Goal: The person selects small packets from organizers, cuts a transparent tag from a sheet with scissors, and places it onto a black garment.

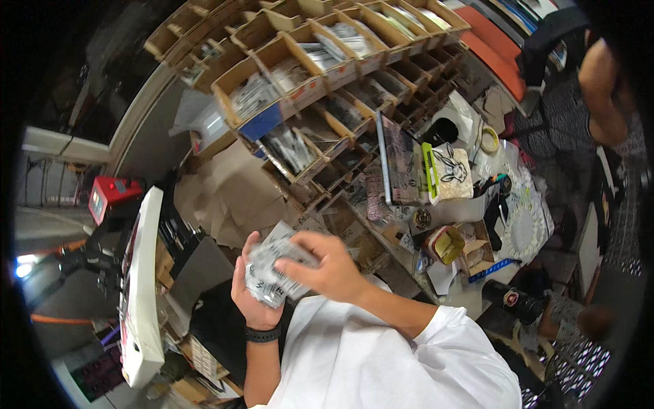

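Note:
In front of my white shirt, my left hand (259,309) holds a fanned stack of small flat packets (263,283) on its palm. The packets look whitish and glossy and bear black markings. My right hand (332,268) lies over the stack, thumb and fingers gripping a few packets at its right side. Motion blur hides the details of the upper packets. A black wristband (262,334) circles my left wrist. Beyond my hands rises a tiered cardboard sorting rack (306,92), with similar packets (253,96) in several of its compartments.
At the right a cluttered table holds a tablet-like screen (403,158), a rabbit-print pouch (452,174), a tape roll (489,140) and an open can (444,244). A white panel (140,291) stands at the left, near a red device (115,197). Another person's arm (603,92) shows at upper right.

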`<act>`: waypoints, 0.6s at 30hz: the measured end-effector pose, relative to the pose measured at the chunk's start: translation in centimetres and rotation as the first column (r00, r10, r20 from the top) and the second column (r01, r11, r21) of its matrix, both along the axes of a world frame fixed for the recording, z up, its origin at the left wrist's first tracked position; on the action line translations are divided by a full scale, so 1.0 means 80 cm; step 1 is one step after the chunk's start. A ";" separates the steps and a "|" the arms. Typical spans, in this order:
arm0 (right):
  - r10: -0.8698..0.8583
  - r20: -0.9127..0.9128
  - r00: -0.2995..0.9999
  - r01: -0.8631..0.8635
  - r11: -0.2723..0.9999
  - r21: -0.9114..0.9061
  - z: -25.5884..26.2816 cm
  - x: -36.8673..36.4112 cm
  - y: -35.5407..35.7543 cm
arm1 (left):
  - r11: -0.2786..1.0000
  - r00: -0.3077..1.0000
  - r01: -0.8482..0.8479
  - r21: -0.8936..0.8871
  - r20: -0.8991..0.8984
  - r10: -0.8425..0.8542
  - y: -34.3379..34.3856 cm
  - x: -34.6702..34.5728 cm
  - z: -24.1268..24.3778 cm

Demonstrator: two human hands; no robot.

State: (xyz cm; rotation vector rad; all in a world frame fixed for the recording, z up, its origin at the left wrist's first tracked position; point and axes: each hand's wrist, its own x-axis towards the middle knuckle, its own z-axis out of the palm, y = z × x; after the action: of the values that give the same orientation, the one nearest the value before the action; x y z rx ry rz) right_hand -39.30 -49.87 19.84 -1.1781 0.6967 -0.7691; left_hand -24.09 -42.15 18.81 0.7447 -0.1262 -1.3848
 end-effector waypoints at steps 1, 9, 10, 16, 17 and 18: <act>0.037 0.003 0.999 -0.037 0.999 -0.017 0.001 0.002 0.003 | 0.999 0.999 0.031 -0.042 -0.036 -0.033 -0.003 -0.003 -0.001; -0.282 -0.565 0.776 -0.110 0.821 -0.561 -0.019 0.049 0.033 | 0.991 0.990 0.008 -0.131 -0.137 -0.026 -0.003 -0.004 -0.043; -0.388 -0.535 0.750 -0.072 0.756 -0.650 -0.018 0.055 0.032 | 0.996 0.987 -0.065 -0.066 -0.154 0.054 -0.009 -0.005 -0.038; -0.380 -0.568 0.730 -0.135 0.735 -0.665 0.012 0.058 0.007 | 0.995 0.996 -0.081 -0.064 -0.043 0.078 -0.009 0.024 -0.067; -0.355 -0.584 0.730 -0.182 0.723 -0.667 0.019 0.050 -0.001 | 0.996 0.998 -0.063 -0.071 -0.023 0.061 0.003 0.032 -0.079; -0.452 -0.551 0.702 -0.166 0.649 -0.743 0.020 0.041 -0.016 | 0.996 0.999 -0.047 -0.080 -0.005 0.047 0.010 0.035 -0.085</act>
State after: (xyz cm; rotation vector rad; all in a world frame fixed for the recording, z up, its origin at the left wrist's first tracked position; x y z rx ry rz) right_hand -36.03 -51.16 21.46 -2.3011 1.1881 -0.7645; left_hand -21.28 -41.35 12.01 0.6745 -0.1603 -1.3283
